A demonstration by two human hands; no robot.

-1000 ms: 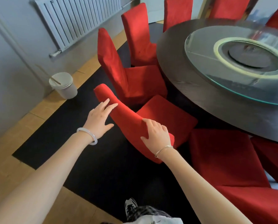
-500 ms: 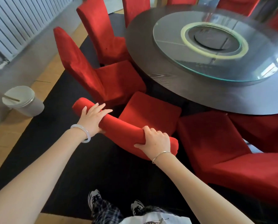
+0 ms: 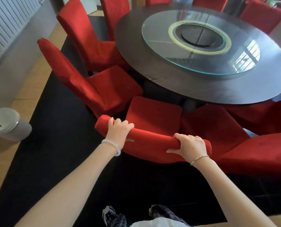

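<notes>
A red fabric-covered chair (image 3: 154,112) stands right in front of me, its seat facing the round dark table (image 3: 193,89). My left hand (image 3: 118,131) grips the left end of the chair's backrest top, fingers curled over the edge. My right hand (image 3: 190,147) grips the right end of the same backrest top, thumb at the near side. Both wrists carry bracelets.
More red chairs ring the table: one to the left (image 3: 90,86), another behind it (image 3: 87,41), one at my right (image 3: 259,154). A glass turntable (image 3: 215,41) sits on the table. A white bin (image 3: 4,123) stands by the left wall, below a radiator (image 3: 5,22). Black carpet (image 3: 58,145) underfoot.
Both hands have closed firmly over the backrest top; the left went from flat fingers to a grip. The chair and view have shifted right, closer to the table.
</notes>
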